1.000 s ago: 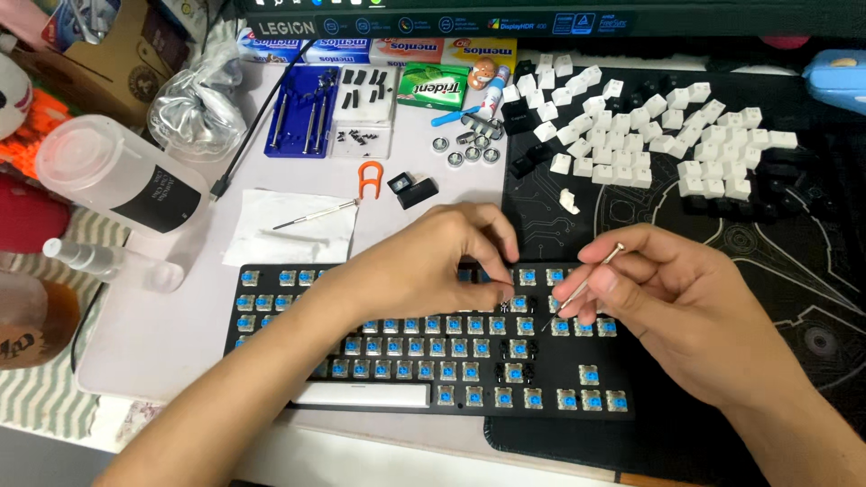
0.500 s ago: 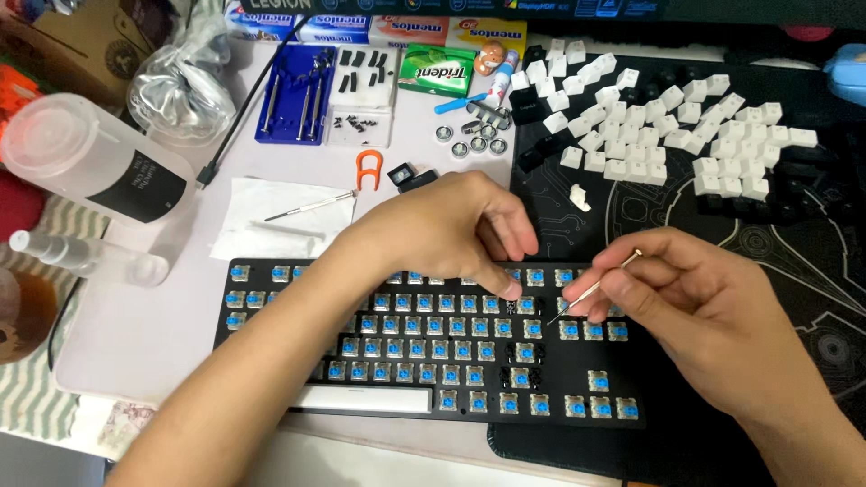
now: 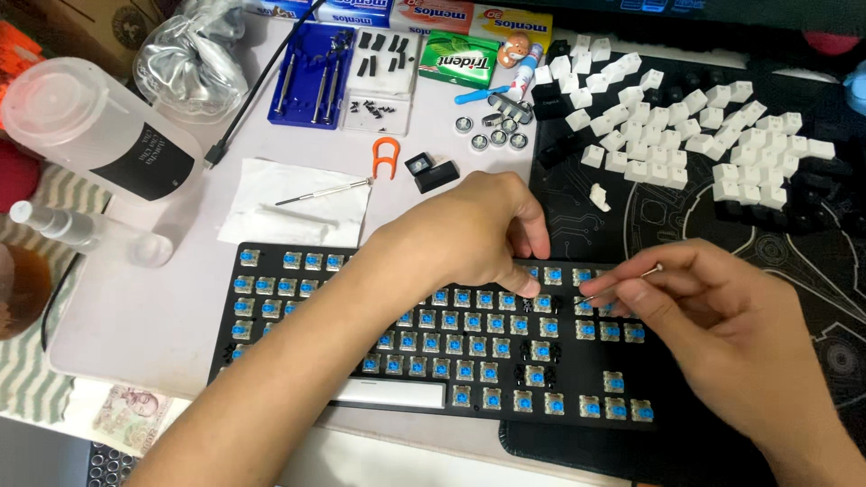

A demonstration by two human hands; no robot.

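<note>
- Desk mat (image 3: pixel 812 271), black, covers the right half of the desk; a white mat lies under the left half.
- Keyboard (image 3: pixel 433 334), black, caps stripped, blue switches bare, only the white spacebar (image 3: pixel 390 393) on. Lies flat across both mats, near the front edge. Judged stiff and fairly heavy; it should stay put under light pressure.
- Bottle (image 3: pixel 99 135), clear with a black label, on its side far left, well apart from the work.
- Keycaps (image 3: pixel 686 126), white and black, loose in a heap upper right.
- Left hand (image 3: pixel 469 236) curled over the upper rows, fingertips pressed to a switch mid-board; whether it pinches anything there I cannot tell.
- Right hand (image 3: pixel 722 316) just beside it, thumb and forefinger closed on a thin metal tool (image 3: pixel 622 281), tip aimed at the same spot.
- Tool judged light, rigid, slippery; best gripped near the tip end for control.
- Switches look small and snug; stems and pins probably fragile, so take them by the housing sides.
- Orange puller (image 3: pixel 385 156) and a small screwdriver (image 3: pixel 323 190) lie untouched behind the keyboard.
</note>
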